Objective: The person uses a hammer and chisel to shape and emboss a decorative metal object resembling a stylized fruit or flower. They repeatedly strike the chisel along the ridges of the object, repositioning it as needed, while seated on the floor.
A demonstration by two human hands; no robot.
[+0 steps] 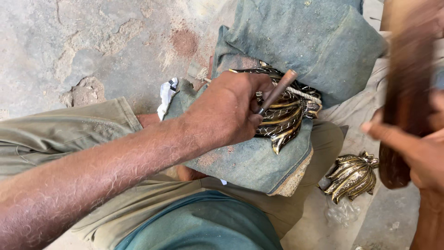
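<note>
The ground (92,41) takes up most of what I see from above: rough, cracked grey concrete with patches of reddish dust and a shallow broken pit. The person sits low on it, olive trousers (60,134) stretched across the frame and a teal shirt (203,227) at the bottom edge. Over the knee lies a thick, dusty, faded-blue cloth pad (319,41), folded so that it cushions from above and below, with a frayed pale hem at its lower corner. The left hand (226,113) reaches in along a long bare forearm and rests on that pad, fingers curled tightly together around a slim metal punch (277,91) with a brownish top end, held tilted, its lower tip set against the workpiece. That workpiece, a shiny brass leaf-shaped casting (289,118) with dark grooves between its ribs, is nestled in the fold of the pad, just beside the knuckles, with a pale cord (303,94) lashed across its upper part. At the right edge the right hand (416,153) grips a dark wooden mallet (407,92), blurred, with the forefinger stretched along it and the rest of the fingers wrapped around. A second brass leaf casting (352,176) lies well apart, low on the pale cloth (365,111) at the right. A small white rag (166,95) peeks out by the pad's left corner.
</note>
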